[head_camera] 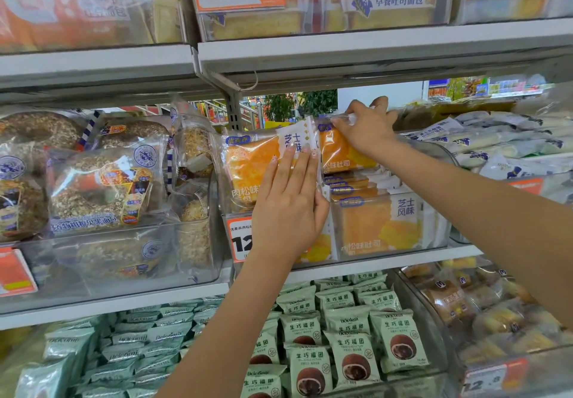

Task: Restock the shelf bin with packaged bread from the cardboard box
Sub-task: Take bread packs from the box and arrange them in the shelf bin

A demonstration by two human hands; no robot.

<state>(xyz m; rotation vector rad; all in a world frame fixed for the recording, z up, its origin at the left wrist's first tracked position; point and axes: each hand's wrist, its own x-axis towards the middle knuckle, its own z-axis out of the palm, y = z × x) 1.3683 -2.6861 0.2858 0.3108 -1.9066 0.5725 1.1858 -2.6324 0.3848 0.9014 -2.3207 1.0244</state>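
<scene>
Left hand [290, 202]: fingers straight, together, pressed flat on front bread pack [248, 168], which stands upright in clear shelf bin [434, 236] at centre. Right hand [367, 128], 1 o'clock of left, farther back: fingers curled, pinching top edge of second bread pack [341, 152]. Two packs handled; more stacked below, count unclear.

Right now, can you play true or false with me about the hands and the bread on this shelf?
1. The left hand lies flat on an orange bread pack. True.
2. The right hand hangs idle, touching nothing. False: its fingers pinch the top of another bread pack.
3. Seeded bagels sit in the bin to the left. True.
4. The green packets are on the top shelf. False: they are on the shelf below.
</scene>
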